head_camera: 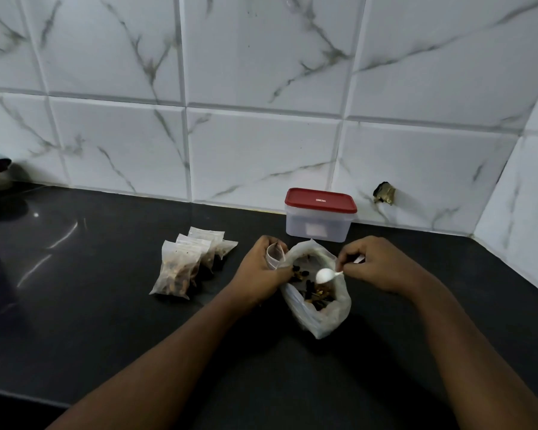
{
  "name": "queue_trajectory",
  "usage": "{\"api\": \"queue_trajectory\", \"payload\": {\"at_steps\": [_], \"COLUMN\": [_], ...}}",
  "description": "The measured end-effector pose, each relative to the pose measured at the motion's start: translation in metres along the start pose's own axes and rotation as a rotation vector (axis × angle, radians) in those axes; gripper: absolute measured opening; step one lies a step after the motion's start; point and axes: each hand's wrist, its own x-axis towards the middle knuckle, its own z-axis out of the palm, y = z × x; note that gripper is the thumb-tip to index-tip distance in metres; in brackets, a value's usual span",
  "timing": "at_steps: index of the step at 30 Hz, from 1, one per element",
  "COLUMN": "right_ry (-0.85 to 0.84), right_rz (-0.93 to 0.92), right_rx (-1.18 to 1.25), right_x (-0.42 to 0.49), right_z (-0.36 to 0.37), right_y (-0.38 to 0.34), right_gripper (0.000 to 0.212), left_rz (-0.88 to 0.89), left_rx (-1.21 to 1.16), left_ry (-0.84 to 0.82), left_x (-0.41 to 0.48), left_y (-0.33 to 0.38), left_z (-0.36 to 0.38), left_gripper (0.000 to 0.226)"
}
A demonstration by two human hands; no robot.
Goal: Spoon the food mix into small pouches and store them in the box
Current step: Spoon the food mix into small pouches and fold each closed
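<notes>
You were filling a small pouch mid-bench.
Your left hand [261, 270] gripped the pouch [275, 255], likely limp and light, by its rim beside the soft bag [330, 318]; your right hand [378, 265] pinched the spoon [325, 275] over it.

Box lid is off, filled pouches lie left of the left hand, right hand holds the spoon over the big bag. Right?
Not quite. The head view shows the red lid on the box. Filled pouches lie left of the left hand, and the right hand holds the spoon over the big bag.
</notes>
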Motion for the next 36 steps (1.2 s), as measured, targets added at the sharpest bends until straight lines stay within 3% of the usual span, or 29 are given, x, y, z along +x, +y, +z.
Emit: {"api": "queue_trajectory", "payload": {"at_steps": [5, 12, 20, 24, 27, 36], "right_ry": [-0.115, 0.097, -0.002, 0.088, 0.06, 0.027], "right_rz": [0.018, 0.011, -0.013, 0.011, 0.005, -0.003], "right_rx": [-0.015, 0.041, -0.078, -0.077, -0.125, 0.148], "right_x": [0.0, 0.005, 0.007, 0.003, 0.005, 0.007], "right_z": [0.006, 0.017, 0.028, 0.019, 0.024, 0.041], "right_y": [-0.001, -0.002, -0.013, -0.011, -0.013, -0.022], "right_gripper": [0.018, 0.019, 0.021, 0.019, 0.02, 0.016], "left_rz": [0.0, 0.001, -0.004, 0.005, 0.005, 0.015], "left_rx": [0.002, -0.01, 0.004, 0.019, 0.033, 0.024], "left_ry": [-0.014, -0.014, -0.014, -0.011, -0.02, -0.009], "left_x": [0.0, -0.001, -0.001, -0.002, -0.002, -0.004], "left_y": [0.001, 0.003, 0.003, 0.004, 0.003, 0.007], "left_z": [0.0, 0.0, 0.0, -0.001, -0.002, 0.0], "left_gripper": [0.035, 0.033, 0.035, 0.033, 0.033, 0.038]}}
